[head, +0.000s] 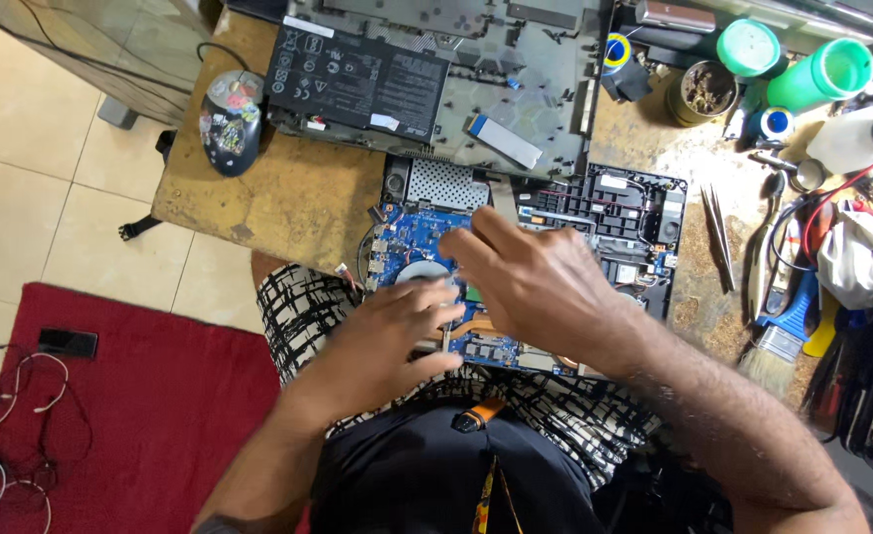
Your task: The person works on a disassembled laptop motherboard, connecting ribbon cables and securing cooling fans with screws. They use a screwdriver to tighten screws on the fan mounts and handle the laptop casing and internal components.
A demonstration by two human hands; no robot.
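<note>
An opened laptop base (614,213) with a blue circuit board (412,232) lies at the near edge of the worn wooden bench (288,198). My left hand (387,336) rests on the board's lower left, fingers bent over the fan and copper heat pipe area. Crossing above it, my right hand (540,282) has its fingers spread and reaching left over the board's middle. Whether either hand grips a small part is hidden.
A second opened laptop shell with a black battery (357,84) lies at the back. A patterned mouse (231,119) sits at left. Tweezers (718,237), a brush (783,336), pliers, green cylinders (817,69) and a tin crowd the right. Red mat with cables on the floor at left.
</note>
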